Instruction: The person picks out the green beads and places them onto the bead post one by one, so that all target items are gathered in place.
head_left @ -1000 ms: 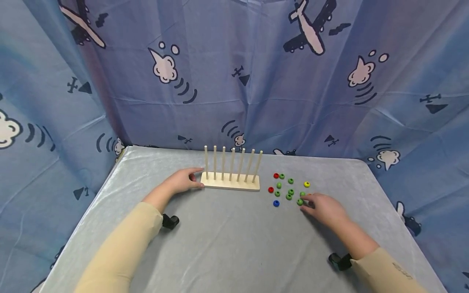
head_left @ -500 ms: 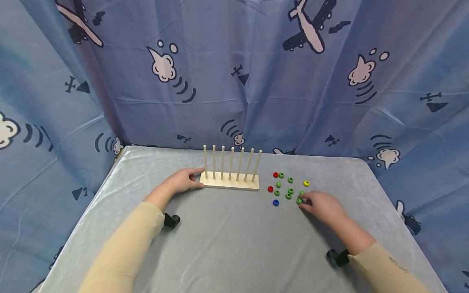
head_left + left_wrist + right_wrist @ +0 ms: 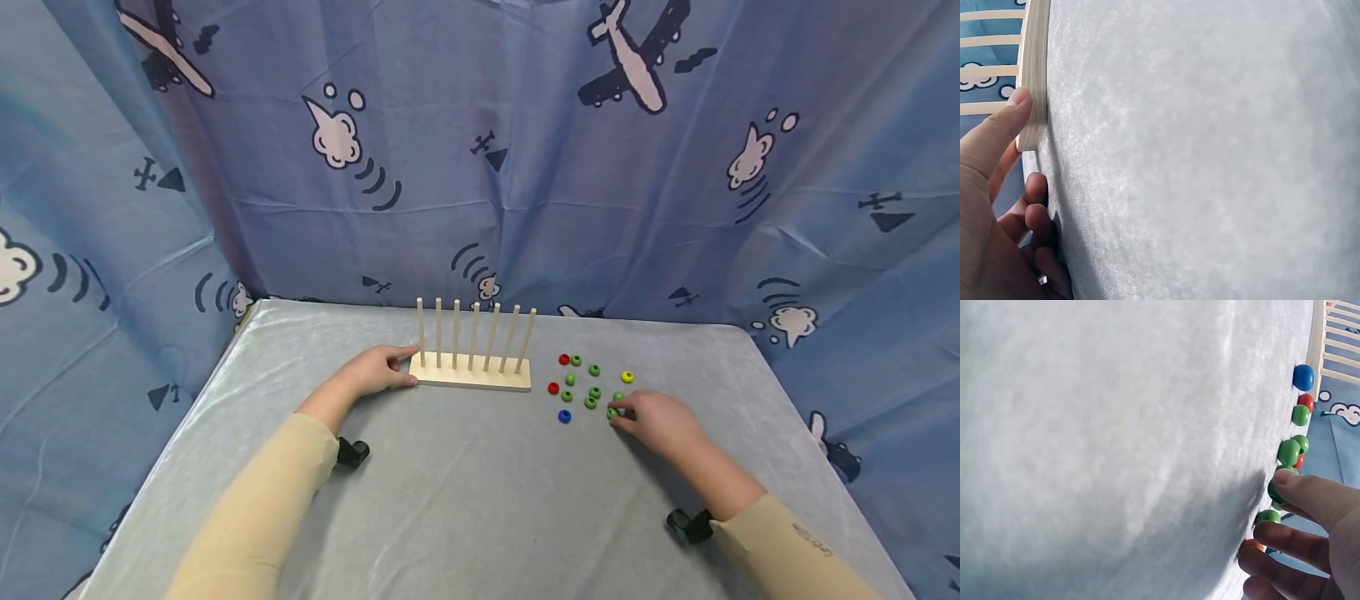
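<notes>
A pale wooden rack (image 3: 471, 377) with several upright pegs stands toward the back of the table, its pegs bare. My left hand (image 3: 371, 370) grips the left end of its base. In the left wrist view the thumb (image 3: 1013, 115) lies on the base's front edge, with the index finger partly hidden behind it. On the right, my right hand (image 3: 660, 423) pinches a green bead (image 3: 1277, 492) between thumb and index finger, low over the cloth. Its other fingers are bent beside another green bead (image 3: 1268, 517) and an orange bead (image 3: 1252, 545).
Several green beads (image 3: 595, 392), two red beads (image 3: 553, 388), a blue bead (image 3: 565, 416) and a yellow bead (image 3: 627, 377) lie scattered between rack and right hand. A grey-white cloth covers the table (image 3: 465, 500). A blue patterned curtain (image 3: 450, 150) hangs behind.
My right hand has shifted slightly left, its fingertips drawing in around the green bead. The left hand stays at the rack's end.
</notes>
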The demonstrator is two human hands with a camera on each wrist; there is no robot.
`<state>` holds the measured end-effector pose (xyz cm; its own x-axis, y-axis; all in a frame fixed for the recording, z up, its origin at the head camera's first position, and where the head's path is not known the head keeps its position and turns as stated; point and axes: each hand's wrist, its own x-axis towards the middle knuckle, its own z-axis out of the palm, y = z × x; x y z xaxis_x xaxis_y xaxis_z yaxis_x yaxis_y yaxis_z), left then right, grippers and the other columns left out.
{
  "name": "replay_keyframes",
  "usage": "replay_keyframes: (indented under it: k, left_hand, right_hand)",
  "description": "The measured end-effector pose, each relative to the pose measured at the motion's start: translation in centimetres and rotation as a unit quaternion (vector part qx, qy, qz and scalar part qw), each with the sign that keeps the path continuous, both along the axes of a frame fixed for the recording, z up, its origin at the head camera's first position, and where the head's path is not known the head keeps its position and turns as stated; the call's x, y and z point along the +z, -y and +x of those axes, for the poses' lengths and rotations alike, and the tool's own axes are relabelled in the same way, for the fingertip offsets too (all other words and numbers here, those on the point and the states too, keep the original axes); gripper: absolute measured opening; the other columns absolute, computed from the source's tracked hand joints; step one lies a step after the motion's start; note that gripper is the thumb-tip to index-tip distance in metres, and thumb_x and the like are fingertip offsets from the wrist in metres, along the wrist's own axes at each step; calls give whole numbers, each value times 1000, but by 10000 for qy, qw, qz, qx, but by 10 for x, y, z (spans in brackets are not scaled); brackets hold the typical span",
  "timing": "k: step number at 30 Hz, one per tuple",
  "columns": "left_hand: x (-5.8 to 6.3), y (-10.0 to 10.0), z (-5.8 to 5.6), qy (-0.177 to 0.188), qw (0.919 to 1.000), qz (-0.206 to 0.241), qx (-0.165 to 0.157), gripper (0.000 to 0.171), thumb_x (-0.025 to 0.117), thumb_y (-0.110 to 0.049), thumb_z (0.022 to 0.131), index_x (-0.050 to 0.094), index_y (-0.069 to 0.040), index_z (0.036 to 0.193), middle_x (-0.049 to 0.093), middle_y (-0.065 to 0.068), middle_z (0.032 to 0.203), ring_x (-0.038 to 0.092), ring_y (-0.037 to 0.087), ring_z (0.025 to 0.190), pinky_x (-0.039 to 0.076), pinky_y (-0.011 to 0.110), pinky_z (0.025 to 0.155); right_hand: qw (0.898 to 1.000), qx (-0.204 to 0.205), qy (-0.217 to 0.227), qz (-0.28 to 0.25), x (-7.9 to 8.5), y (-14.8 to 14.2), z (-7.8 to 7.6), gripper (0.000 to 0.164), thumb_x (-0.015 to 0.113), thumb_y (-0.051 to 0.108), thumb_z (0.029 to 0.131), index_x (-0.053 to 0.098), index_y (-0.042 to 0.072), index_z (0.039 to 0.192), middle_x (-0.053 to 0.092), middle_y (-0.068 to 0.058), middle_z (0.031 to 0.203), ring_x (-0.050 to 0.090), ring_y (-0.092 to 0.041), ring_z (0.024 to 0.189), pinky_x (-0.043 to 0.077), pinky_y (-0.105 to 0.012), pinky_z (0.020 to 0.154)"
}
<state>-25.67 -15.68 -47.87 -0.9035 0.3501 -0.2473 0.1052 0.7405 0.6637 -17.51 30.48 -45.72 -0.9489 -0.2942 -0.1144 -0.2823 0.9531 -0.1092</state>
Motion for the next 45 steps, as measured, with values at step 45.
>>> replay_keyframes:
  k: [45]
  left_hand:
    - [-7, -2, -1, 48, 9998, 18, 209, 69, 79, -38, 85, 52, -26, 147, 52, 4, 86, 44, 18, 74, 36, 33, 69]
  right_hand:
    - [9102, -910, -1166, -3868, 52, 85, -37, 40, 69, 33, 94, 67, 21, 132, 68, -5, 110, 61, -21, 99, 53, -41, 85]
